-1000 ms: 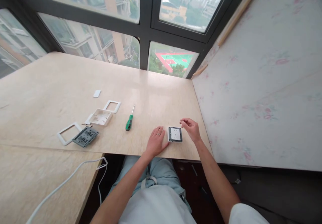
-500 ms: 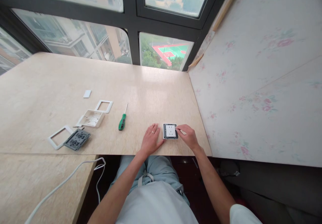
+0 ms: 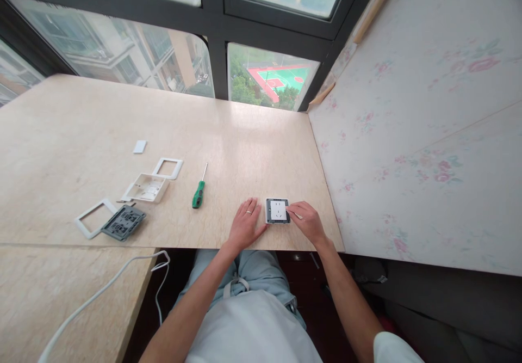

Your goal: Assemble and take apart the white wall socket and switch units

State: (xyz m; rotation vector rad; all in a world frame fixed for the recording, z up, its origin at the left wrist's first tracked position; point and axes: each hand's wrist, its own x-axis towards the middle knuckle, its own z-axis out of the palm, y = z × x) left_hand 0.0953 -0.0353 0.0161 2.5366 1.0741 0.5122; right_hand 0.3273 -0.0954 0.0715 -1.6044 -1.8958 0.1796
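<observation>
A wall socket (image 3: 278,210) with a white face and dark grey mounting frame lies face up near the front edge of the table. My left hand (image 3: 246,222), a ring on one finger, rests flat on the tabletop with its thumb at the socket's lower left corner. At the socket's right edge, the fingertips of my right hand (image 3: 306,220) are pinched together. Whatever sits between them is too small to make out. To the left, a green-handled screwdriver (image 3: 198,193) lies with its tip pointing toward the window.
Farther left lie a white back box (image 3: 149,188), two white cover frames (image 3: 174,169), a dark grey socket module (image 3: 123,222) and a small white square plate (image 3: 140,146). A white cable (image 3: 101,292) runs over the lower left tabletop. A flowered wall (image 3: 408,151) bounds the right side.
The camera view has shifted slightly. Both hands stay at the socket, my right hand still pinching at its right edge; nothing on the table has visibly moved.
</observation>
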